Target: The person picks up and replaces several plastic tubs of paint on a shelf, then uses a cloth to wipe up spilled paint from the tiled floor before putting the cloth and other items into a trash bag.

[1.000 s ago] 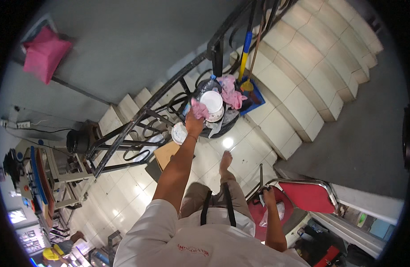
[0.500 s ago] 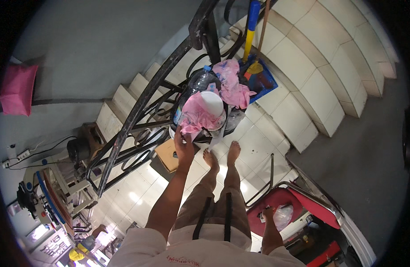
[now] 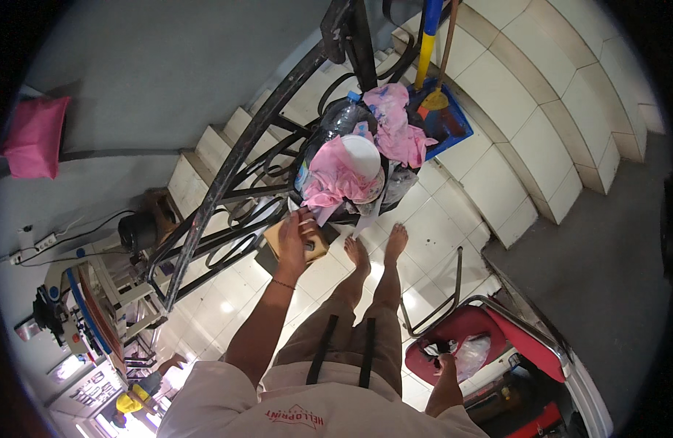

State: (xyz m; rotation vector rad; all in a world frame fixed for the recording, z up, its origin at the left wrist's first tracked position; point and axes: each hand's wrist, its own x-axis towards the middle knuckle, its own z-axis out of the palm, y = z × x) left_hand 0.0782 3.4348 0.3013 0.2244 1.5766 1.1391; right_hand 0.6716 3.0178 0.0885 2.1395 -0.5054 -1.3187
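My left hand is by the near left rim of a heaped waste bin, fingers apart, just below a crumpled pink cloth. It appears to hold nothing. On the heap lie a white round lid or tub, a clear bottle with a blue cap and a second stained pink cloth. My right hand is low on the right, over a red chair seat. Its fingers close around a small black and white item, too small to name, beside a clear plastic bag.
A black metal railing runs along the bin's left side. Behind the bin stand a blue dustpan and a broom. Curved tiled steps rise at the right. A cardboard box lies on the floor near my feet.
The view has shifted slightly. My left hand has drawn back from the pink cloth toward the cardboard box. At my right hand, more of a black item now shows over the chair.
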